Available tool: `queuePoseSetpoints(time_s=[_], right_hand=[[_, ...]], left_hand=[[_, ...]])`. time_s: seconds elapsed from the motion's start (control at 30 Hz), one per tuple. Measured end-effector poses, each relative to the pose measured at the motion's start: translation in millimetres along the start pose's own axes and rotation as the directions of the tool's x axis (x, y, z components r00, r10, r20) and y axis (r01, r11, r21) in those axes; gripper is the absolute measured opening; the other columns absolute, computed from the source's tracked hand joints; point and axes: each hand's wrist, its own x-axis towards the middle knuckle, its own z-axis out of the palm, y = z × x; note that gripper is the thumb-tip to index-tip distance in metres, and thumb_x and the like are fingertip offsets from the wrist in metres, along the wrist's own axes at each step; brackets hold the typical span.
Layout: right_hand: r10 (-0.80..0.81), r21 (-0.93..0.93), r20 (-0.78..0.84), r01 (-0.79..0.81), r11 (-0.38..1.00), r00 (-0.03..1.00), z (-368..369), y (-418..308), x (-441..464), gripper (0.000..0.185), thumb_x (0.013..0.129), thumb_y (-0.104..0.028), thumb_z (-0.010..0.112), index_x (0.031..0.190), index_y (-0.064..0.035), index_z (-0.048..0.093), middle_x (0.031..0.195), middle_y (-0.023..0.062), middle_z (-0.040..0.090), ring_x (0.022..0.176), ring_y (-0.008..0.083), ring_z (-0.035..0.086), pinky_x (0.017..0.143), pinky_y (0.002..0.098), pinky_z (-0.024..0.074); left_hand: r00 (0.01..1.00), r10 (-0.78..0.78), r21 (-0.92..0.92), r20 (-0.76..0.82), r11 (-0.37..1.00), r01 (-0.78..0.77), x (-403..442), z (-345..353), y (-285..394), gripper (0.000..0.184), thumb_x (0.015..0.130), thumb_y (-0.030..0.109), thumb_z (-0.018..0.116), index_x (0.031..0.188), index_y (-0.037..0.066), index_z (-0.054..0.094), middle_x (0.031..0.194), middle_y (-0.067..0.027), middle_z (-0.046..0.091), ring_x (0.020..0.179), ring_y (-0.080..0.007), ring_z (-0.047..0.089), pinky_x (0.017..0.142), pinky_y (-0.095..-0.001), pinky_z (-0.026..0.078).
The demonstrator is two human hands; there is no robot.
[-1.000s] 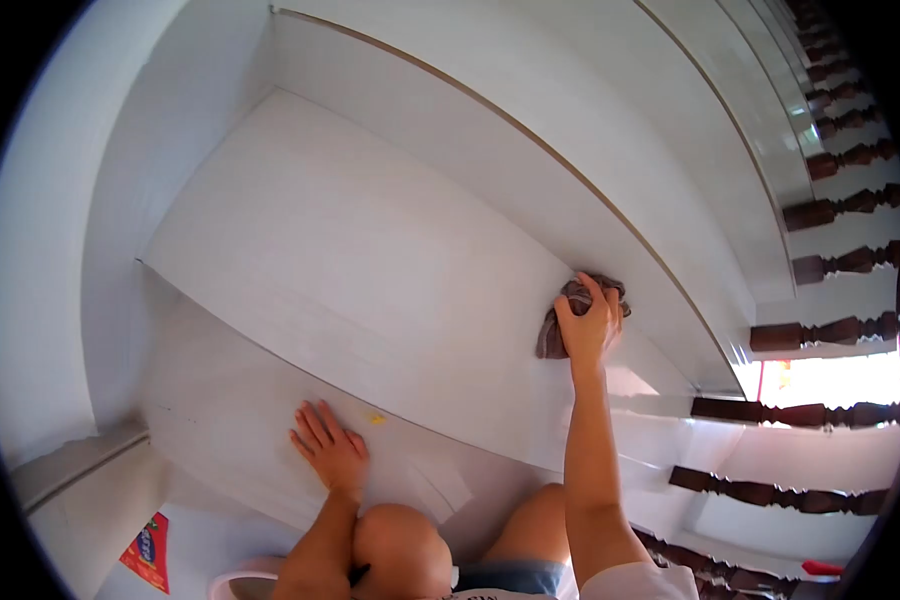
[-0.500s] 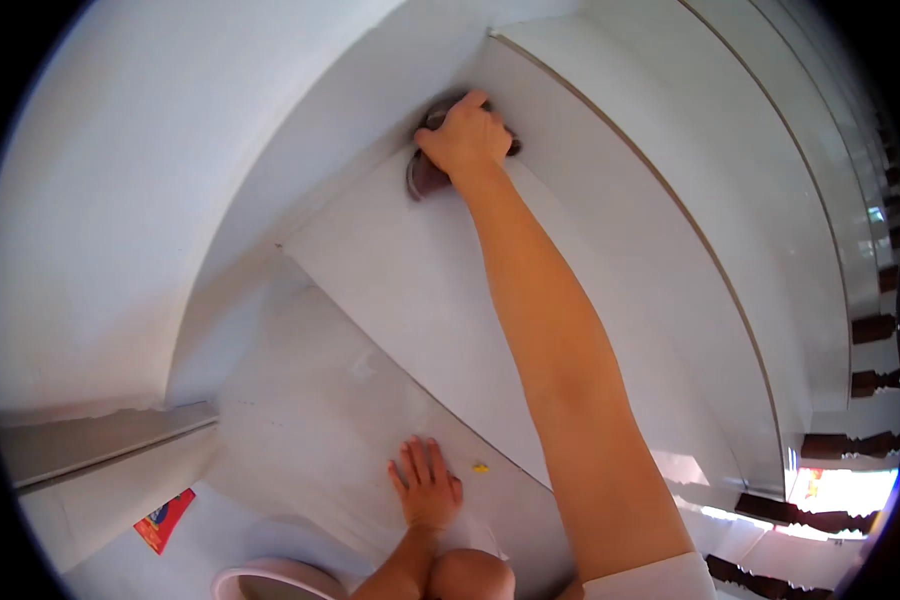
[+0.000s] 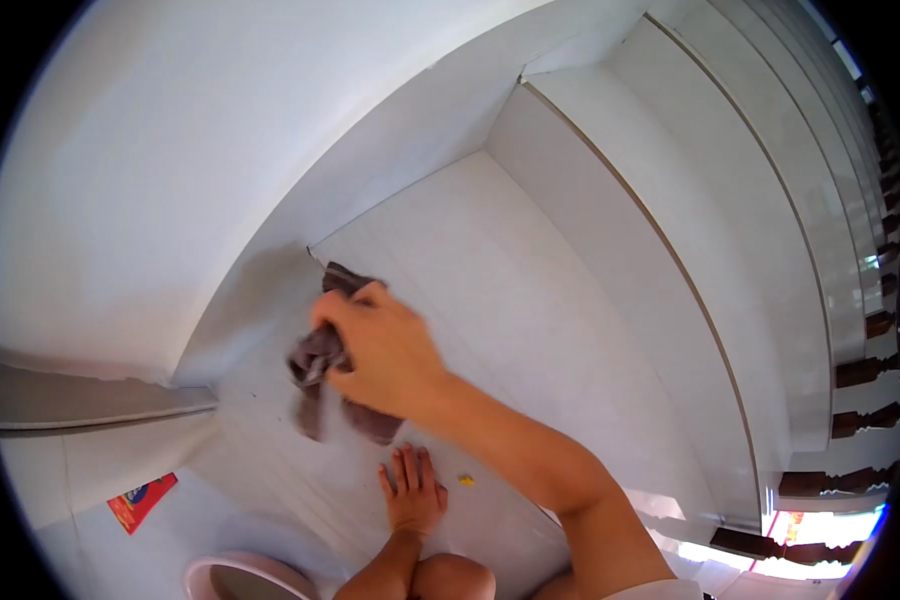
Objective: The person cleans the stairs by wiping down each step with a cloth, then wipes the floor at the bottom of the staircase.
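Observation:
My right hand [image 3: 385,350] is closed round a dark brown cloth [image 3: 320,352], whose loose ends hang down, blurred by motion. Hand and cloth are at the left front corner of a white stair step [image 3: 530,270]. Lower down, my left hand [image 3: 415,495] lies flat with fingers spread on the pale surface below that step, holding nothing. A small yellow bit [image 3: 466,480] lies just to the right of its fingertips.
More white steps [image 3: 710,190] rise at the upper right, with dark turned balusters [image 3: 865,372] along the right edge. A curved white wall [image 3: 200,150] stands left. At lower left are a red packet [image 3: 142,502] and a pink basin [image 3: 250,562].
My right hand has moved with the cloth from the step's right part to its back left corner, then down to its front left corner. My left hand stays flat. The view has shifted.

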Motion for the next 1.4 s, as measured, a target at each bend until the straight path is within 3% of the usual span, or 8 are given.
queuePoseSetpoints(time_s=[0.27,0.47,0.73,0.87,0.93,1.1,1.2,1.4], right_hand=[[0.192,0.016,-0.483,-0.21,0.978,0.854,-146,135,59,0.047,0.078,-0.024,0.063,0.123,-0.0123,0.058,0.117,0.0127,0.066,0.107,0.0281,0.063,0.09,0.0418,0.0491],[0.463,-0.563,-0.475,-0.662,0.494,0.749,-69,120,124,0.071,0.079,-0.05,0.056,0.132,-0.0022,0.049,0.136,0.0151,0.052,0.126,0.0353,0.046,0.101,0.0559,0.0358],[-0.263,-0.605,-0.021,0.197,0.771,0.965,36,30,31,0.026,0.074,-0.02,0.069,0.099,-0.0152,0.065,0.102,0.0021,0.063,0.106,0.0249,0.054,0.085,0.0417,0.0441],[0.091,-0.243,0.262,-0.025,0.97,0.961,-10,-10,13,0.022,0.072,-0.016,0.066,0.094,-0.0182,0.071,0.091,0.0066,0.069,0.095,0.0277,0.063,0.081,0.0386,0.0495],[0.062,-0.028,0.054,-0.061,0.998,0.997,-49,15,12,0.028,0.073,-0.014,0.061,0.098,-0.0192,0.071,0.096,0.0104,0.069,0.094,0.0326,0.064,0.082,0.0403,0.0504],[0.142,-0.293,-0.484,-0.313,0.904,0.864,-139,163,86,0.041,0.079,-0.026,0.055,0.118,-0.0175,0.065,0.13,0.004,0.06,0.116,0.0279,0.056,0.092,0.0419,0.0458],[0.135,-0.68,-0.571,-0.559,0.475,0.81,-72,159,103,0.044,0.079,-0.03,0.055,0.12,-0.0171,0.063,0.134,0.0037,0.054,0.118,0.027,0.052,0.094,0.0452,0.0405],[-0.013,-0.602,-0.153,-0.082,0.794,0.988,-28,71,31,0.033,0.077,-0.024,0.064,0.109,-0.0169,0.066,0.116,0.0011,0.061,0.113,0.0228,0.051,0.093,0.0425,0.0381]], left_hand=[[1.0,0.0,-0.055,-0.004,0.999,-0.001,-1,-2,-2,0.07,0.085,0.03,0.052,0.148,0.005,0.034,0.157,-0.0209,0.022,0.145,-0.0377,0.019,0.114,-0.0639,0.009],[1.0,0.026,-0.085,0.002,0.996,-0.026,-2,-5,-3,0.069,0.086,0.026,0.049,0.148,0.002,0.03,0.156,-0.0236,0.019,0.145,-0.0411,0.017,0.114,-0.0641,0.006],[1.0,-0.012,0.001,0.019,1.0,0.012,-1,-2,0,0.071,0.086,0.031,0.049,0.149,0.004,0.03,0.158,-0.0211,0.02,0.146,-0.0387,0.017,0.115,-0.0637,0.007],[0.999,0.007,-0.035,-0.032,0.999,-0.008,0,0,-2,0.068,0.085,0.027,0.049,0.147,0.002,0.033,0.156,-0.0231,0.021,0.145,-0.0398,0.018,0.114,-0.0637,0.006],[1.0,0.005,-0.074,-0.029,0.997,-0.007,-1,-1,-2,0.067,0.085,0.025,0.049,0.146,0.001,0.034,0.156,-0.024,0.021,0.145,-0.0404,0.018,0.114,-0.0637,0.006],[1.0,0.007,-0.053,-0.021,0.999,-0.008,0,0,-1,0.068,0.085,0.026,0.05,0.147,0.002,0.033,0.157,-0.0234,0.02,0.146,-0.0403,0.017,0.114,-0.0639,0.006],[0.999,0.012,-0.056,-0.034,0.998,-0.014,0,1,-2,0.068,0.085,0.025,0.049,0.147,0.002,0.033,0.157,-0.0232,0.019,0.146,-0.04,0.016,0.114,-0.064,0.006],[0.999,-0.025,-0.139,0.04,0.99,0.03,0,-4,1,0.067,0.087,0.025,0.047,0.148,0.002,0.031,0.157,-0.0228,0.018,0.146,-0.0405,0.014,0.115,-0.0631,0.002]])
